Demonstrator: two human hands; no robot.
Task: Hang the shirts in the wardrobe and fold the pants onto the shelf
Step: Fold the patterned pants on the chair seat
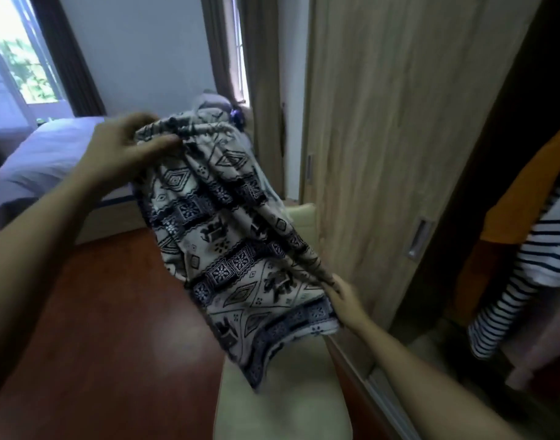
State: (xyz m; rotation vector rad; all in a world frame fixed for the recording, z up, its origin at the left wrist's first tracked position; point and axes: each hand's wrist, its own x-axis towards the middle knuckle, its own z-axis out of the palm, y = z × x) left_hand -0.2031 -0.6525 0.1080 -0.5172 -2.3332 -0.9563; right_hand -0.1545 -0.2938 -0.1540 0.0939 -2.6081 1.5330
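Observation:
A pair of white pants with a dark blue geometric print (228, 242) hangs in the air in front of me, above a cream chair. My left hand (126, 147) grips the gathered waistband at the top. My right hand (342, 296) pinches the cloth lower down near the hem, pulling it out to the right. Inside the wardrobe at the right hang an orange shirt (520, 198) and a white shirt with dark stripes (526, 274).
A cream chair (282, 408) stands below the pants. The wooden sliding wardrobe door (393, 128) is right behind them, the dark wardrobe opening to its right. A bed (50, 154) with a pale cover lies at the left, over red-brown flooring (113, 328). More clothes (215, 106) sit behind the pants.

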